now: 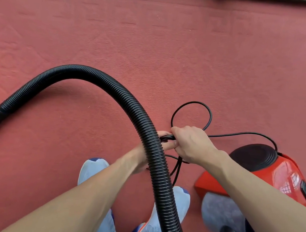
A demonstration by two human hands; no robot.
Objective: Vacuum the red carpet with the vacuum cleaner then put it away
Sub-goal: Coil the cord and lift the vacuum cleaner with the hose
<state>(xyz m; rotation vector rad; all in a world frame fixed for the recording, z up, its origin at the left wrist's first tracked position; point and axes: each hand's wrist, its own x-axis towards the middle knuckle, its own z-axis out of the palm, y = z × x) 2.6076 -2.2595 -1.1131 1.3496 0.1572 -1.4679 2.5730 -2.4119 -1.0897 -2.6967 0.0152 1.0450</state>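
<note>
One red carpet (156, 49); one red-and-black vacuum cleaner (267, 172); one ribbed black hose (88, 74); one thin black cord (193, 103). Two bare hands (136, 155) (190, 145); two pale blue shoes (92, 170) (182, 197).

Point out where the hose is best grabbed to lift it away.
Probably the hose at the top of its arch, taken from above with fingers wrapped round it. There it seems raised off the carpet with free space all round, and its ribs give purchase. Nearer the person it crosses the left hand, which with the right hand grips the cord.
</note>
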